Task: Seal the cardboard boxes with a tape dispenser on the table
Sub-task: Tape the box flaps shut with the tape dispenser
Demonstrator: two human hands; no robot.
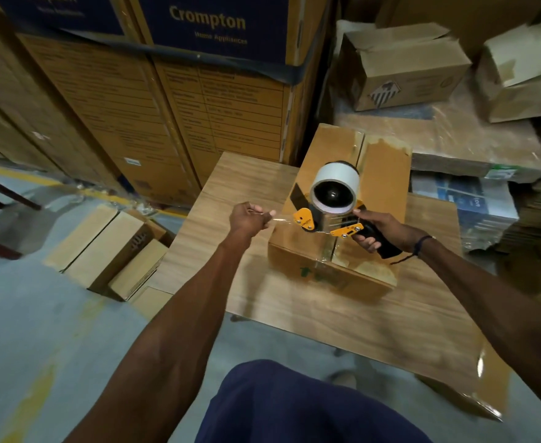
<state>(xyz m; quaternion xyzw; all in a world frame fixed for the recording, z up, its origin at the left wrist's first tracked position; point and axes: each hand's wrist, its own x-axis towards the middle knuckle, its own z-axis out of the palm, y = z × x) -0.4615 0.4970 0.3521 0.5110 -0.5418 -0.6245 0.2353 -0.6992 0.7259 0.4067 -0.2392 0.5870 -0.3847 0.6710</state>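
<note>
Bare forearms; dark cord bracelet on right wrist; navy trousers

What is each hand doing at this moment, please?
Left hand: closed, pinching the free end of the clear tape strip.
Right hand: closed, gripping the black handle of the orange-and-black tape dispenser over the brown cardboard box.

Grey concrete floor, stacked cartons
</note>
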